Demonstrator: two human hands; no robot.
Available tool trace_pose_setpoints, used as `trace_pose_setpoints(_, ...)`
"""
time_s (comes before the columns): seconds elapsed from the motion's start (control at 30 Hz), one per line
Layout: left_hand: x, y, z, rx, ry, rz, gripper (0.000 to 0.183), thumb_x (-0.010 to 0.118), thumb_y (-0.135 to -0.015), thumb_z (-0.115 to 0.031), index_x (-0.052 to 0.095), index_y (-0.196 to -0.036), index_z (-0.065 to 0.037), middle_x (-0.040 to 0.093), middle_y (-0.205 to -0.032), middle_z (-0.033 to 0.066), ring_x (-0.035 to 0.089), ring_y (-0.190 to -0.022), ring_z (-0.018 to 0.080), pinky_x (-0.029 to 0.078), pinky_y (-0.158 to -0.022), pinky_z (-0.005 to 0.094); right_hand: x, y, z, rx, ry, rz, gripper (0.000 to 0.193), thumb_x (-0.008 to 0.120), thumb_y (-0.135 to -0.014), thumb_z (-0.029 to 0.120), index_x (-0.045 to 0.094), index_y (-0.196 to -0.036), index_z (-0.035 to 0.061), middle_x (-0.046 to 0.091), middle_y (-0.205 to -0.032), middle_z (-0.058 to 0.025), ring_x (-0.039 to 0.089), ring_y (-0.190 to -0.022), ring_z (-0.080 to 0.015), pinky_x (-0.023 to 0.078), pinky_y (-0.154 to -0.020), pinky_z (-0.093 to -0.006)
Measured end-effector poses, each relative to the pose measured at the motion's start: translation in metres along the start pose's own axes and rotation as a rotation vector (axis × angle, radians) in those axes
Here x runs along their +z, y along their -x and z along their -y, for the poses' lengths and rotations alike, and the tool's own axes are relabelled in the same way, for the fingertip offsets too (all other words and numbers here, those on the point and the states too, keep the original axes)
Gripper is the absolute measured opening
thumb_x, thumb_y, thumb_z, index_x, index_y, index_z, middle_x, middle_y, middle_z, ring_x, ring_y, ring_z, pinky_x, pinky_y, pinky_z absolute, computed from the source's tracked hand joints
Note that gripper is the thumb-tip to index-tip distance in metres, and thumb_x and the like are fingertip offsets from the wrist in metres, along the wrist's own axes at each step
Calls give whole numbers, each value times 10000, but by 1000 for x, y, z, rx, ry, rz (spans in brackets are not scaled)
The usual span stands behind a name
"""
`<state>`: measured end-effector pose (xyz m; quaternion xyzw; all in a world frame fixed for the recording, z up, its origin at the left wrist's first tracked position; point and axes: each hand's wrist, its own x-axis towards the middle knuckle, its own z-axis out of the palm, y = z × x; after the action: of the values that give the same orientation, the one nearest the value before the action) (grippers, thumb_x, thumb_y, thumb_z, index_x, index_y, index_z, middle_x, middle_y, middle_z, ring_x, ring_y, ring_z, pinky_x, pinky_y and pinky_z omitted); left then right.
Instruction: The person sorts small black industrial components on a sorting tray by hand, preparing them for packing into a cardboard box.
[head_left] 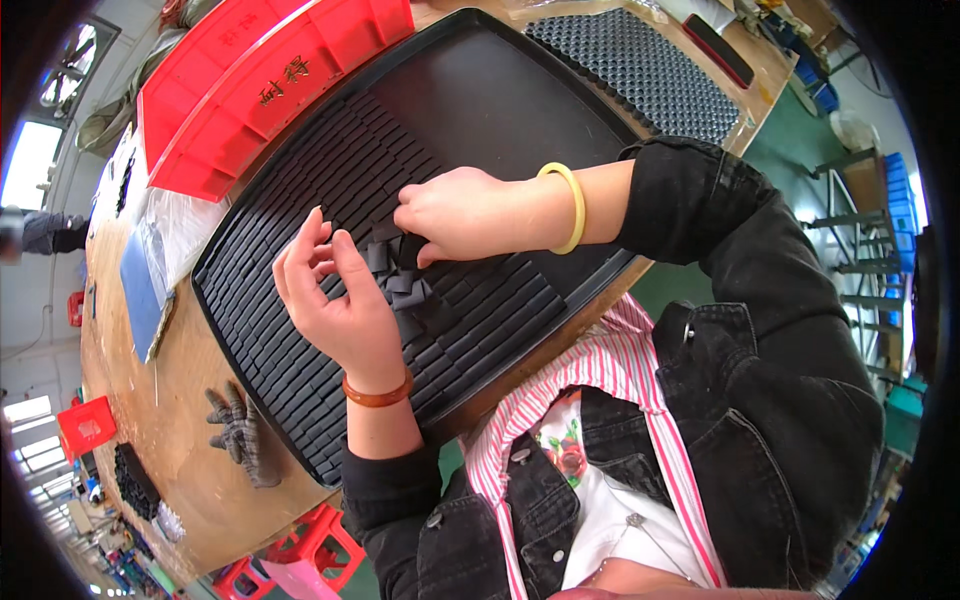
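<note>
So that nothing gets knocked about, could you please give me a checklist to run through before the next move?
1. Bare space in the tray: ok, toward its far right.
2. Loose pieces lined up: not ok, they lie jumbled near the hands.
3. Right hand gripping a piece: cannot tell, the grip is partly hidden.
4. Left hand free: cannot tell for certain.
5. Grey glove outside the tray: ok, on the table.

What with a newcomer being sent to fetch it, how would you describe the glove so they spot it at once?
On the wooden table, find the large black tray. Just off its left edge, toward the person's side, lies the glove. Unlike the small red box farther left, it's grey and hand-shaped.
</note>
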<state>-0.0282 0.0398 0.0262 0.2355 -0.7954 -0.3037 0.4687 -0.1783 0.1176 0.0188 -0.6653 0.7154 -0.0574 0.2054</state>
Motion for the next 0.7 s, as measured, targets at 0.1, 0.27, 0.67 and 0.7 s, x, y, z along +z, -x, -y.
trace_pose_setpoints(0.1, -3, 1, 0, 26, -14, 54, 221, 621, -902, -15, 646, -1121, -5, 611, -993, 71, 561, -802, 128, 470, -687, 242, 3, 0, -3, -49, -154, -199, 366, 711, -841, 339, 631, -932, -6, 637, -910, -144, 651, -839, -285, 547, -706, -393)
trace_pose_setpoints(0.27, 5, 1, -2, 232, -112, 189, 284, 679, -843, -26, 658, -1125, -17, 624, -985, 90, 603, -875, 218, 494, -779, 313, -29, 18, 0, 100, -769, -184, 342, 693, -870, 315, 644, -915, -20, 637, -782, -95, 600, -718, -168, 500, -648, -326)
trace_pose_setpoints(0.67, 6, 8, -5, -19, -62, 182, 308, 712, -827, -36, 661, -1131, -28, 627, -995, 102, 613, -893, 234, 516, -742, 322, -10, 19, -19, 103, -1821, -278, 213, 535, -840, 54, 570, -1041, -9, 550, -942, -80, 534, -788, -139, 462, -684, -235)
trace_pose_setpoints(0.7, 6, 7, -4, -15, -27, 177, 268, 713, -838, -27, 676, -1104, -22, 619, -989, 80, 604, -869, 183, 512, -708, 282, -10, 21, -25, 99, -1786, -278, 308, 447, -770, -56, 544, -1061, -26, 541, -1018, -104, 564, -924, -171, 499, -799, -267)
